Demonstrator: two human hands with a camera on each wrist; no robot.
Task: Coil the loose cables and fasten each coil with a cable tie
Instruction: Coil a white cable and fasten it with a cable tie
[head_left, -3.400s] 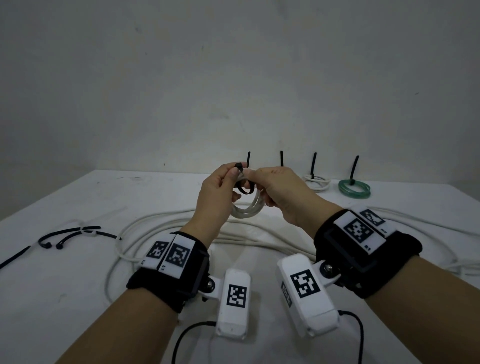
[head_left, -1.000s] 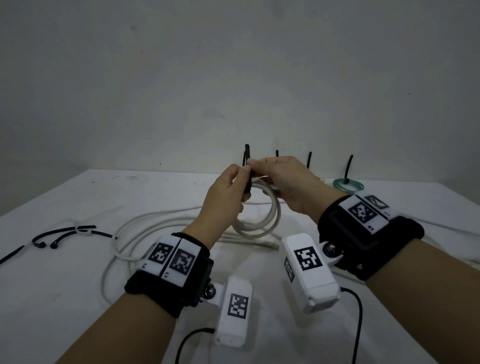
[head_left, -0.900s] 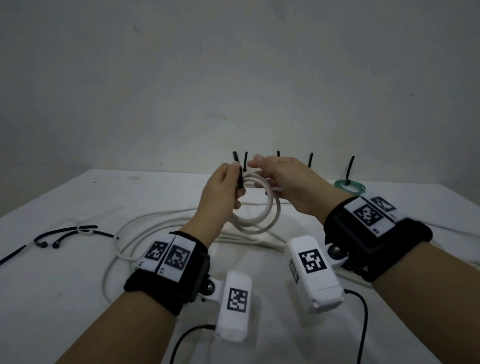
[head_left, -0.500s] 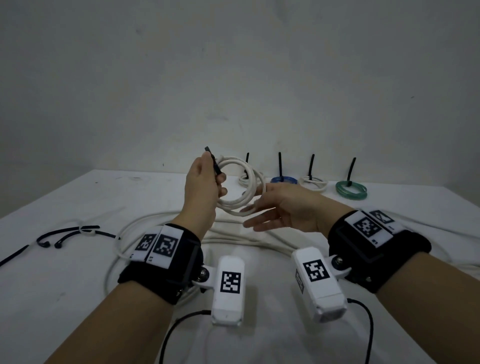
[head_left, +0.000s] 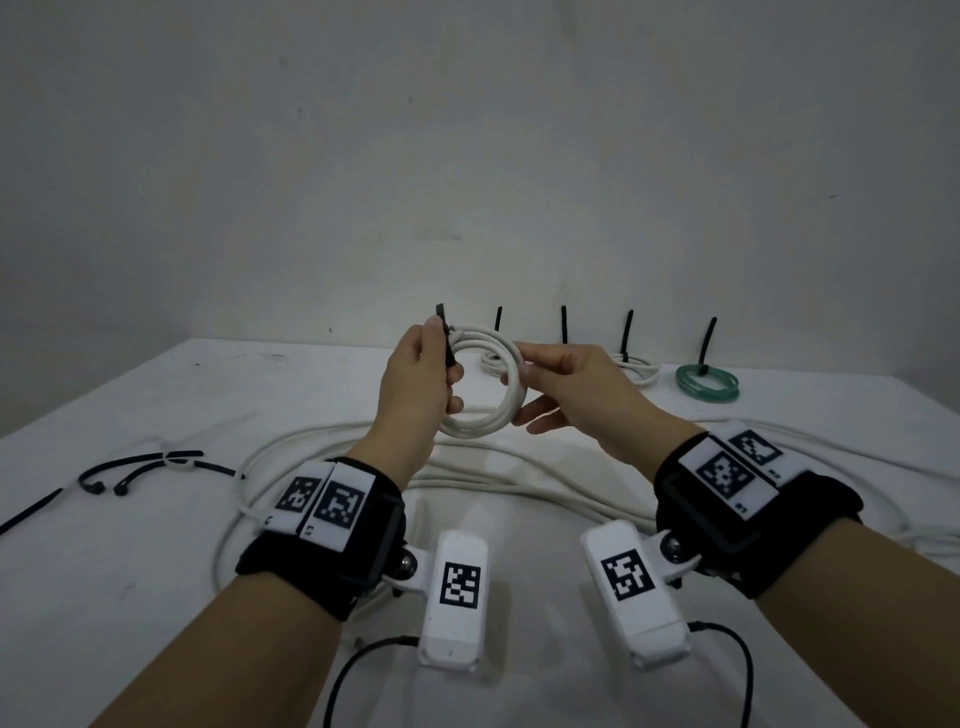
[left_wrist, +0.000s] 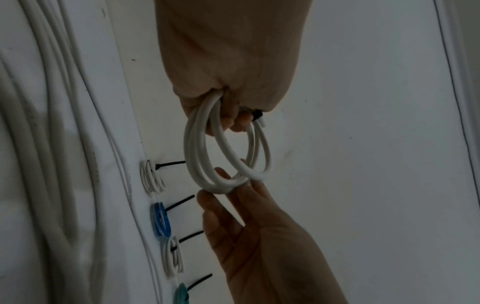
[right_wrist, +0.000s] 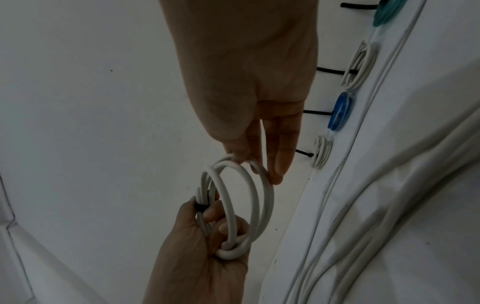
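My left hand (head_left: 415, 384) grips a small white cable coil (head_left: 488, 387) above the table, fingers curled round its left side. A black cable tie (head_left: 445, 338) binds the coil at that spot, and its tail sticks up above my thumb. My right hand (head_left: 566, 384) has straight fingers, and their tips touch the coil's right side. The left wrist view shows the coil (left_wrist: 226, 156) hanging from my left hand (left_wrist: 228, 82), with the right fingertips (left_wrist: 233, 197) at its far loop. In the right wrist view, the right fingers (right_wrist: 275, 164) rest on the coil (right_wrist: 241, 205) and the tie (right_wrist: 200, 206) sits at my left thumb.
Tied coils line the back of the white table (head_left: 156, 597), each with a black tie tail standing up: white (head_left: 493, 361), blue (left_wrist: 161, 218), white (head_left: 636, 366), green (head_left: 707, 383). A long loose white cable (head_left: 322, 441) sprawls under my hands. Spare black ties (head_left: 140, 465) lie at the left.
My right hand let go of the tie, dropped open below the coil, then rose to touch the coil's right side. My left hand has kept hold of the tied coil throughout.
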